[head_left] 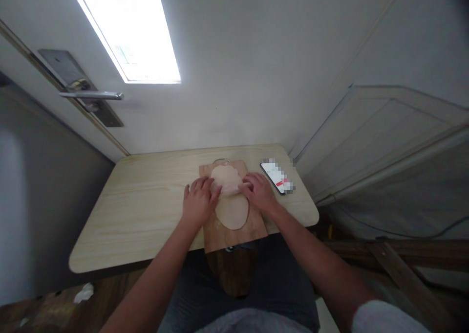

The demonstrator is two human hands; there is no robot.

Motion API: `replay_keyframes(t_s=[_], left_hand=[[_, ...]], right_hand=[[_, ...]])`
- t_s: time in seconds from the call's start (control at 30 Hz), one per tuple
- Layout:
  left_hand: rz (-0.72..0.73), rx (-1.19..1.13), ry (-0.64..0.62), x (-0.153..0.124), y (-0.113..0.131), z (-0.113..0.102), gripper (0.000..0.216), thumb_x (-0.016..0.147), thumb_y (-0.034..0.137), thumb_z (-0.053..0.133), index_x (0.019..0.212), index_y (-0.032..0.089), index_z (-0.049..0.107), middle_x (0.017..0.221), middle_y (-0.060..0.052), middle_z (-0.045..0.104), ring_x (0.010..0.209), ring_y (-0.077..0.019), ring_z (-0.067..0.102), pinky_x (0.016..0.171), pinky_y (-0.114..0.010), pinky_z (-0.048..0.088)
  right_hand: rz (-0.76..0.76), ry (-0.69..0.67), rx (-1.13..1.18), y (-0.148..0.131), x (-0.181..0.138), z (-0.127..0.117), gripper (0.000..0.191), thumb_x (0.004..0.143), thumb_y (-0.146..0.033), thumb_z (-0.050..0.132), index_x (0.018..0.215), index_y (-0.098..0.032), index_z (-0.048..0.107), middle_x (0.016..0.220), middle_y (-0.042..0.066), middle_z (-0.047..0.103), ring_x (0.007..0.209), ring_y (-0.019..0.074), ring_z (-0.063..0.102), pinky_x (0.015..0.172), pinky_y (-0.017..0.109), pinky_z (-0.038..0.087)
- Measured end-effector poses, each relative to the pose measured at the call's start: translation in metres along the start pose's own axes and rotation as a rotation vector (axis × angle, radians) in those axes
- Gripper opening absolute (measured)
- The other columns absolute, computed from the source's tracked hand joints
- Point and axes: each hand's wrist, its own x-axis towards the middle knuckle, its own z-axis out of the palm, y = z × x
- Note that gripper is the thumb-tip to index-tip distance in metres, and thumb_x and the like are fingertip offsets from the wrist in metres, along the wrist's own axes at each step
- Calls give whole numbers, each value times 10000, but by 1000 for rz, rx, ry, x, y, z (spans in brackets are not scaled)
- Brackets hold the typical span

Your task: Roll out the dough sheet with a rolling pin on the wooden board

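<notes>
A flat oval sheet of pale dough (232,210) lies on a wooden cutting board (252,225) on a light wood table (146,210). Both hands rest on the dough's middle, where it bunches into a fold or roll; I cannot tell whether a rolling pin lies under them. My left hand (199,199) presses on the left side with fingers curled over the dough. My right hand (258,189) presses on the right side, fingers bent inward on it. The far part of the dough (224,174) shows beyond the fingers.
A smartphone (277,177) with a lit screen lies on the table right of the board. A door with a metal lever handle (91,96) stands behind at the left. White cabinet panels (381,137) are at the right. Crumpled paper (83,293) lies on the floor.
</notes>
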Motion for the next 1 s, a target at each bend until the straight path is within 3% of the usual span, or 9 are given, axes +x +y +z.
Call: replay_keyframes(t_s=[0.13,0.27,0.53,0.7,0.83,1.0], left_hand=[[73,-171,13,-21,-27,1,389,923,486,572,1180,207,661,1260,-116,675,1199,-283,607,1063,-459,483],[123,-180,23,-25,-31,1,328,905,395,585,1161,208,668,1215,-116,686,1168,-288,610,1052,-478,487],[88,-66,8,7,-29,3,317,911,385,585,1160,218,690,1230,-112,684,1172,-295,601,1052,-485,465],[5,-75,-29,23,-21,2,374,887,489,616,1154,239,696,1274,-86,675,1213,-296,588,1083,-479,439],[-41,-53,9,47,-2,5,384,971,466,490,1204,216,666,1292,-94,666,1232,-280,577,1085,-452,427],[-90,90,5,65,13,16,410,1008,433,395,1286,217,604,1385,-132,608,1288,-313,527,1083,-534,393]], right_hand=[[25,47,74,4,-29,1,370,902,-439,667,1195,-214,651,1286,123,625,1216,264,559,1073,436,451],[-2,39,46,4,-33,1,331,905,-428,681,1165,-227,640,1242,112,645,1202,286,554,1075,474,432],[-21,-57,-40,14,4,-13,316,878,-437,728,1082,-202,667,1110,101,684,1105,279,576,1007,438,451],[-26,-114,-4,20,25,-16,288,843,-415,759,1030,-204,697,1084,81,700,1070,250,597,987,391,454],[-15,-141,-5,19,44,-10,269,921,-433,659,1043,-200,714,1078,86,712,1068,231,614,987,365,449],[38,-152,-183,14,69,2,306,998,-364,505,1162,-186,692,1191,129,682,1131,257,593,1015,391,437]])
